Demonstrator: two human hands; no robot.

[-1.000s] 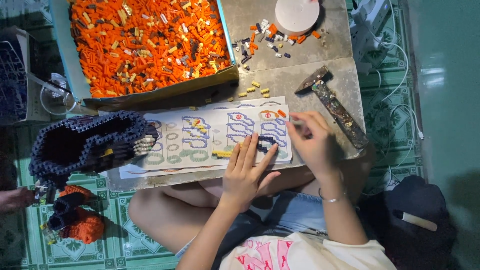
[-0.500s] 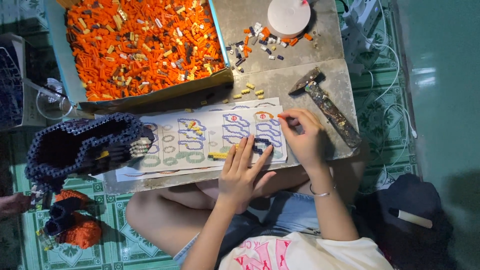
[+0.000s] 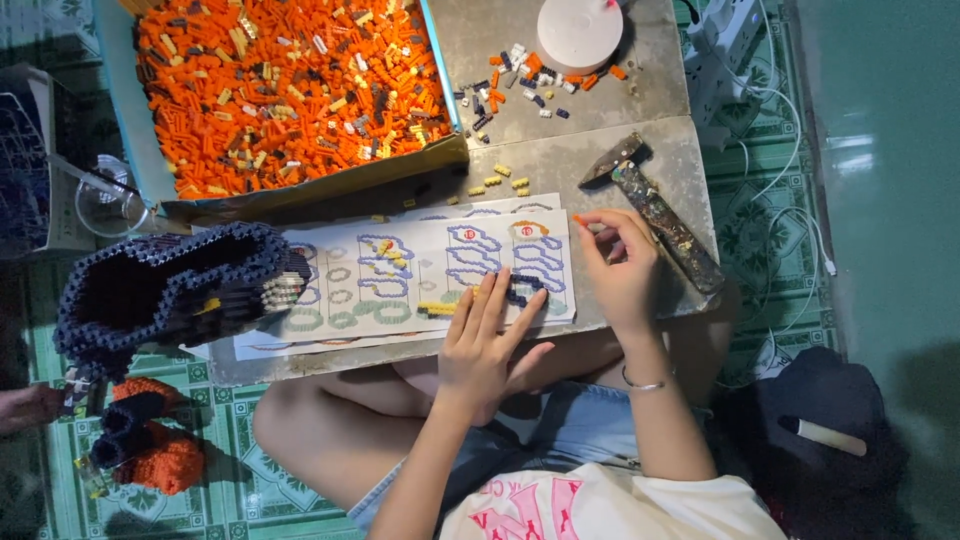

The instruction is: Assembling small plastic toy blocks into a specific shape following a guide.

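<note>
Right hand point(image 3: 622, 268) pinched 1 tiny orange brick point(image 3: 577, 218) w/ fingertips: light, rigid, slippery; left hand point(image 3: 487, 340), fingers spread, pressed instruction sheet point(image 3: 400, 275).

Low grey work table point(image 3: 600, 170) on a green patterned tile floor point(image 3: 230, 490), seen from above.

The table's mottled grey top fills the centre of the view and runs up to 12 o'clock; a seam crosses it at about mid-height. The tile floor shows at 7 o'clock and again at 3 o'clock, where white cables point(image 3: 790, 260) trail across it from a white power strip point(image 3: 735, 40) at 1 o'clock. A plain teal surface point(image 3: 890, 150) with a soft glare patch occupies the right edge from 2 to 4 o'clock. A dark bag point(image 3: 830, 420) lies on the floor at 4 o'clock. Light is even and dim, with shadow deepening towards 8 o'clock.
</note>
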